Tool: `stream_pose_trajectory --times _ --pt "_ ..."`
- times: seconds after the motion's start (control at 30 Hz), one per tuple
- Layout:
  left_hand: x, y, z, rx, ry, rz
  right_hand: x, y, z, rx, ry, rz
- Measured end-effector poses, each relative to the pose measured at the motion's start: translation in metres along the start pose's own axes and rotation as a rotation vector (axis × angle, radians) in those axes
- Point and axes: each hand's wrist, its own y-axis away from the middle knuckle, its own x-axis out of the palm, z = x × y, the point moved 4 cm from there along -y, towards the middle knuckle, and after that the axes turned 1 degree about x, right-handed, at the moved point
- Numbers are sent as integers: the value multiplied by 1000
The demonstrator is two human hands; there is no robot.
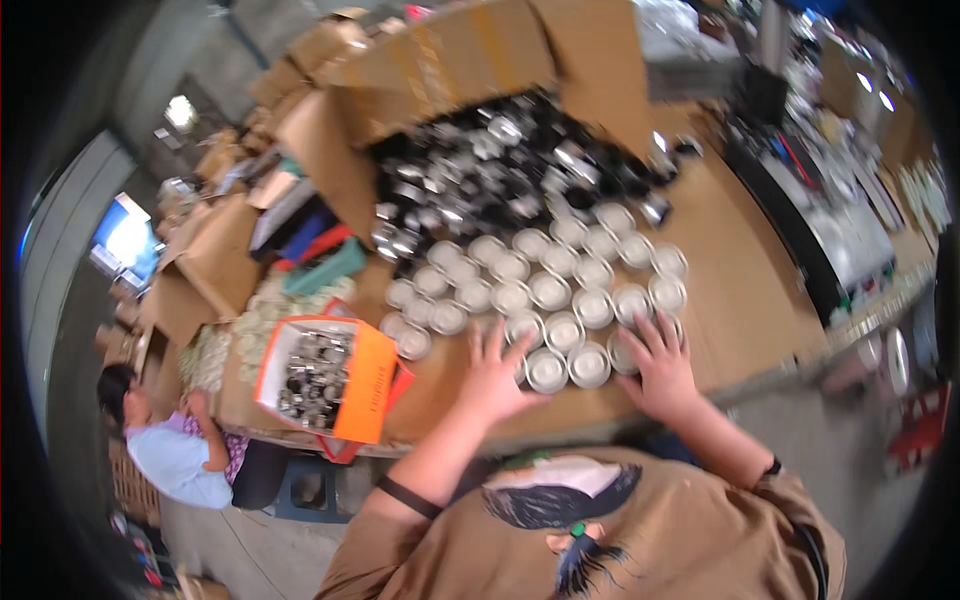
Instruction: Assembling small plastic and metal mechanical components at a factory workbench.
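Note:
Several round white-and-silver caps (548, 291) lie grouped in rough rows on the cardboard-covered table. At the group's near left edge, my left hand (495, 375) rests with its fingers spread, touching the outer caps. Across from it, my right hand (660, 370) lies over caps at the near right edge, fingers apart. Two of the nearest caps (588, 364) sit between my hands. Beyond the group, a heap of black and shiny silver caps (480, 160) spills from a large cardboard box (440, 75) lying open.
Left of my hands stands an orange box (365, 395) full of small metal parts. Pale small pieces (265, 320) are piled behind it. At the right is a black-edged machine (810, 200). Another person (180, 450) sits at the far left.

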Motion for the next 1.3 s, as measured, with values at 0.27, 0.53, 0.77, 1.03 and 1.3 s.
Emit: stream_pose_trajectory --times 0.27,0.53,0.77,1.03,1.3 --pt "26 -66 -116 193 38 27 -50 13 -80 64 -123 151" --pt "54 -143 -204 433 45 -28 -46 45 -128 409 10 -205" --pt "57 -213 -234 510 -3 18 -51 24 -169 497 39 -255" --pt "50 -244 -255 499 -108 96 -16 150 -117 93 -447 -501" --pt "44 -261 -269 521 -89 61 -38 123 -90 -293 -346 272"
